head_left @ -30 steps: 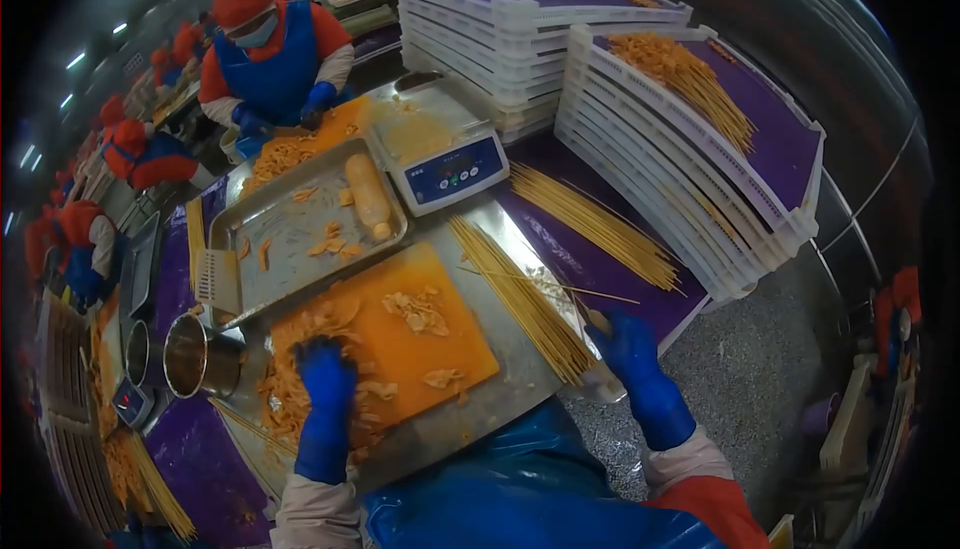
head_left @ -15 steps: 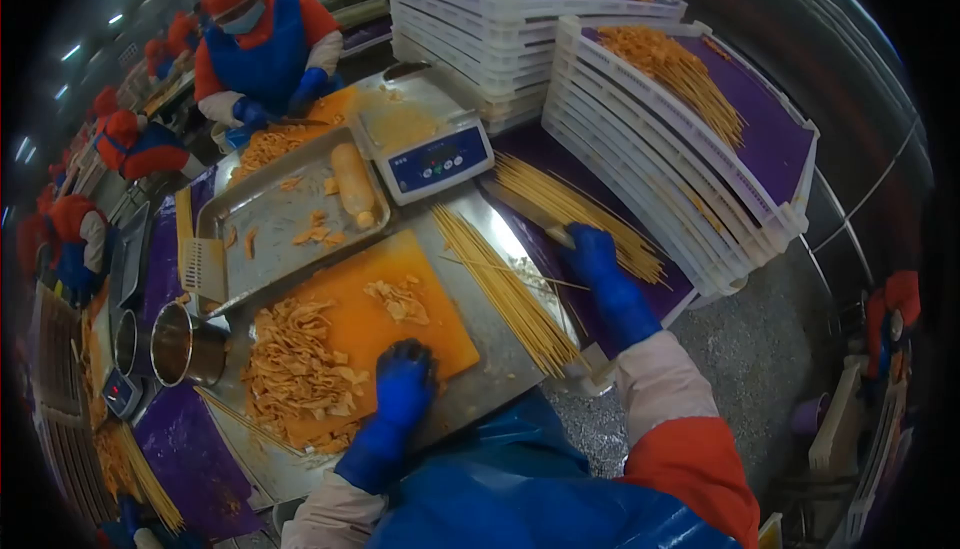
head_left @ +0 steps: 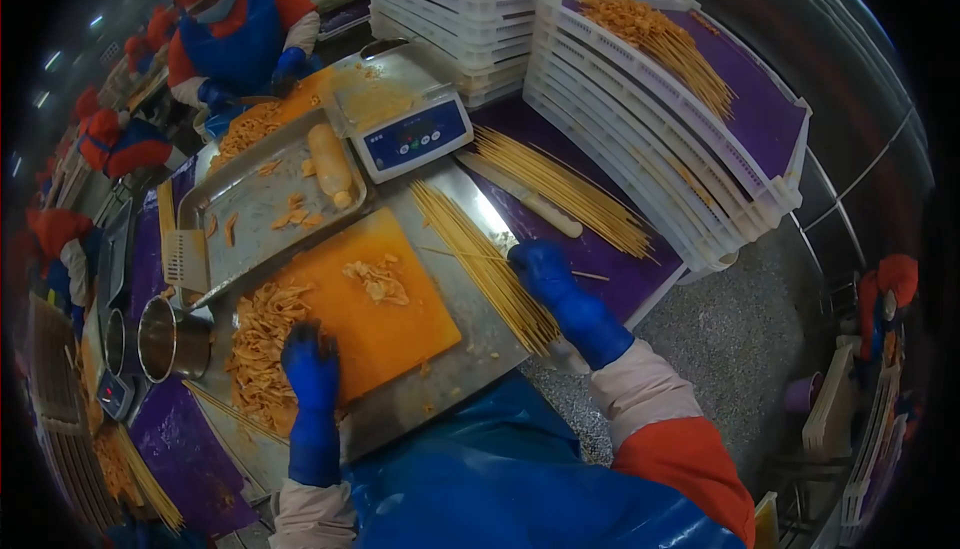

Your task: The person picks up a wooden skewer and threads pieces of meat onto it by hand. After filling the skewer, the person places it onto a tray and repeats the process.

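My left hand, in a blue glove with dark fingertips, reaches its extended fingers to the right edge of a pile of orange-brown meat strips. The pile lies on an orange cutting board, where a smaller heap of strips sits apart. My right hand, also blue-gloved, is over the right side of a loose bundle of bamboo skewers; its fingertips are partly hidden. One skewer lies crosswise and shows beyond that hand. Above it, a knife with a pale handle rests on a purple surface beside more skewers.
A metal tray holds a filled bag and scattered strips. Beside it stands a scale. Stacked white trays rise at the right. Metal pots stand at left. A co-worker handles food across the table.
My right hand has let go of the knife and moved down-left to the skewers. My left hand has shifted left from the board's front to the meat pile. The view has shifted slightly.
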`<act>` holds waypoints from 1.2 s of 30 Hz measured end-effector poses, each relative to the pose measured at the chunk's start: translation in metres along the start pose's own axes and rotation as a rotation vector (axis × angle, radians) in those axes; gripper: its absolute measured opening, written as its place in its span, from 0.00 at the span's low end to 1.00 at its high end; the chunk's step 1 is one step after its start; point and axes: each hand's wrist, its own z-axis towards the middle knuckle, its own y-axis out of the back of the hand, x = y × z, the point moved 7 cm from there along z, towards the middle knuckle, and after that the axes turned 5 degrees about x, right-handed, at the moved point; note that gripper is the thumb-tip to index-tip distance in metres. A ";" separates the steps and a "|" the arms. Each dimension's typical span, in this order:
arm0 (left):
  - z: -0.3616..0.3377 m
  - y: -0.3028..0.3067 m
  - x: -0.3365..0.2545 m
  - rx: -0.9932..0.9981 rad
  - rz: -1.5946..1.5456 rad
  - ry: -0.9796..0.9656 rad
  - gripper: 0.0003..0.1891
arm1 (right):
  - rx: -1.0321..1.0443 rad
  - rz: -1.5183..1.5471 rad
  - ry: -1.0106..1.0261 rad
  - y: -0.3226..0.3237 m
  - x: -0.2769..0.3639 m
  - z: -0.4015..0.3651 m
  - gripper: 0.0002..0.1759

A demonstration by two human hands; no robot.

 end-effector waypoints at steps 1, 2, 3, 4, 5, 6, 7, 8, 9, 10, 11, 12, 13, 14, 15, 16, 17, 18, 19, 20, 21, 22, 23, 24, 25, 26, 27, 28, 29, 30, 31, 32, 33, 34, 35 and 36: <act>-0.004 0.011 -0.011 -0.030 -0.031 0.020 0.12 | -0.011 0.026 -0.033 0.004 0.002 -0.006 0.04; -0.009 0.026 -0.024 -0.063 -0.060 0.040 0.14 | -0.051 0.044 -0.062 0.011 0.005 -0.012 0.04; -0.015 0.036 -0.033 -0.097 -0.086 0.068 0.15 | -0.086 0.063 -0.087 0.019 0.011 -0.017 0.03; -0.020 0.033 -0.043 -0.039 -0.139 0.046 0.17 | -0.113 0.085 -0.104 0.023 0.016 -0.022 0.03; -0.029 0.030 -0.052 0.017 -0.189 0.032 0.18 | -0.142 0.082 -0.129 0.024 0.018 -0.026 0.03; -0.038 0.016 -0.059 0.101 -0.169 -0.020 0.20 | -0.171 0.084 -0.149 0.025 0.018 -0.030 0.03; -0.049 -0.005 -0.062 0.206 -0.134 -0.020 0.20 | -0.204 0.093 -0.162 0.025 0.018 -0.033 0.02; -0.058 -0.025 -0.059 0.303 -0.086 -0.012 0.20 | -0.175 0.052 -0.170 0.019 0.020 -0.036 0.02; -0.063 -0.035 -0.052 0.318 -0.059 -0.018 0.20 | -0.158 0.028 -0.154 0.010 0.021 -0.035 0.02; -0.061 -0.041 -0.040 0.321 -0.022 -0.023 0.20 | -0.106 0.004 -0.156 -0.008 0.011 -0.033 0.02; -0.054 -0.038 -0.029 0.271 -0.008 -0.022 0.18 | -0.141 0.089 -0.081 -0.016 0.010 -0.031 0.02; -0.049 -0.032 -0.018 0.224 0.000 -0.020 0.16 | -0.052 0.080 -0.134 -0.018 0.011 -0.028 0.03; -0.047 -0.025 -0.001 0.196 0.036 0.026 0.15 | 0.011 0.093 -0.233 -0.012 0.016 -0.029 0.05; -0.045 -0.021 0.012 0.172 0.060 0.061 0.13 | -0.034 0.135 -0.207 -0.007 0.021 -0.031 0.06; -0.041 -0.020 0.022 0.150 0.072 0.086 0.12 | -0.082 0.169 -0.190 0.001 0.023 -0.032 0.07; -0.043 -0.020 0.030 0.126 0.097 0.067 0.10 | -0.083 0.206 -0.191 0.018 0.039 -0.031 0.09; -0.043 -0.025 0.035 0.146 0.081 0.114 0.11 | -0.088 0.242 -0.198 0.032 0.056 -0.030 0.11; -0.044 -0.030 0.038 0.175 0.064 0.159 0.12 | -0.074 0.302 -0.206 0.032 0.062 -0.031 0.11; -0.038 -0.030 0.040 0.209 0.049 0.202 0.13 | -0.057 0.366 -0.219 0.027 0.066 -0.035 0.12; -0.028 -0.033 0.035 0.209 -0.047 0.200 0.14 | -0.034 0.431 -0.233 0.018 0.067 -0.039 0.13; -0.015 -0.034 0.020 0.208 -0.144 0.201 0.15 | 0.018 0.405 -0.160 0.006 0.073 -0.045 0.13; 0.006 -0.023 -0.009 0.114 -0.185 0.100 0.16 | 0.068 0.377 -0.082 -0.003 0.080 -0.043 0.14; 0.028 -0.014 -0.037 0.019 -0.224 0.000 0.17 | 0.205 0.410 -0.197 0.000 0.098 -0.040 0.12; 0.046 -0.021 -0.056 0.020 -0.229 -0.033 0.16 | 0.233 0.397 -0.207 -0.006 0.106 -0.035 0.12; 0.059 -0.028 -0.071 0.025 -0.239 -0.069 0.14 | 0.260 0.379 -0.223 -0.011 0.109 -0.037 0.12; 0.063 -0.050 -0.068 0.092 -0.240 -0.061 0.13 | 0.283 0.360 -0.245 -0.016 0.110 -0.040 0.13; 0.062 -0.083 -0.057 0.160 -0.244 -0.056 0.11 | 0.301 0.300 -0.257 -0.020 0.110 -0.041 0.12; 0.063 -0.096 -0.056 0.230 -0.251 -0.053 0.10 | 0.342 0.298 -0.226 -0.015 0.114 -0.044 0.12; 0.058 -0.104 -0.051 0.251 -0.273 -0.034 0.10 | 0.356 0.295 -0.224 -0.009 0.115 -0.050 0.12; 0.049 -0.095 -0.047 0.277 -0.295 -0.013 0.10 | 0.371 0.304 -0.226 -0.005 0.116 -0.053 0.12; 0.036 -0.084 -0.042 0.306 -0.316 0.015 0.10 | 0.386 0.308 -0.238 -0.001 0.116 -0.058 0.12; 0.022 -0.070 -0.036 0.302 -0.309 0.046 0.11 | 0.397 0.310 -0.253 0.001 0.116 -0.062 0.12; 0.009 -0.057 -0.027 0.296 -0.300 0.078 0.11 | 0.405 0.306 -0.270 0.001 0.114 -0.063 0.12; -0.004 -0.047 -0.014 0.274 -0.277 0.091 0.12 | 0.413 0.301 -0.285 0.000 0.115 -0.065 0.12; -0.020 -0.039 -0.002 0.256 -0.256 0.105 0.13 | 0.418 0.296 -0.293 -0.001 0.116 -0.065 0.12; -0.031 -0.034 0.002 0.245 -0.240 0.117 0.14 | 0.425 0.297 -0.298 -0.003 0.118 -0.064 0.12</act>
